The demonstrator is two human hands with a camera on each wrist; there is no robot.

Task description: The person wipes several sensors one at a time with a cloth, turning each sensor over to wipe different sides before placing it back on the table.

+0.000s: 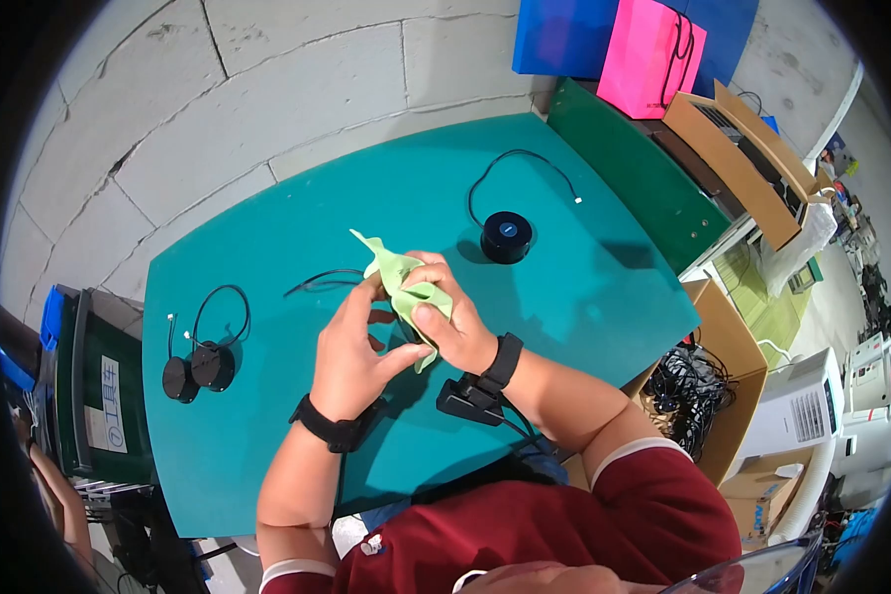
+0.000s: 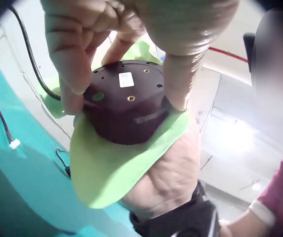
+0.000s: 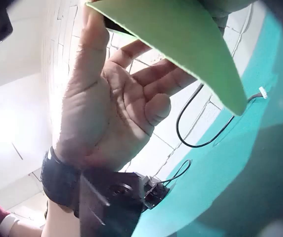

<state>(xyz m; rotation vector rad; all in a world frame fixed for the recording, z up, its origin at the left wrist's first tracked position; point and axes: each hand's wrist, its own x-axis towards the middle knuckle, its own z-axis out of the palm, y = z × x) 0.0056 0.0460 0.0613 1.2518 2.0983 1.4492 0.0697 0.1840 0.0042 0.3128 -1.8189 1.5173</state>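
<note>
A round black device point(image 2: 126, 116) with a small white label and brass-coloured holes is held between the fingers and thumb of the left hand point(image 1: 351, 361), gripping its sides. The right hand point(image 1: 457, 327) grips a light green cloth point(image 1: 396, 272); in the left wrist view the cloth point(image 2: 107, 165) lies against the far side of the device, over the right palm point(image 2: 168, 173). In the right wrist view the cloth point(image 3: 181, 44) hides most of the device, and the left hand point(image 3: 107, 108) shows its palm. A black cable point(image 1: 317, 282) trails from the held device.
On the green table point(image 1: 564, 327), another round device point(image 1: 506, 237) with a cable lies beyond the hands. Two more point(image 1: 213, 365) lie at the left. Right of the table are a cardboard box point(image 1: 728, 386) of cables and a pink bag point(image 1: 648, 59); a wall stands behind.
</note>
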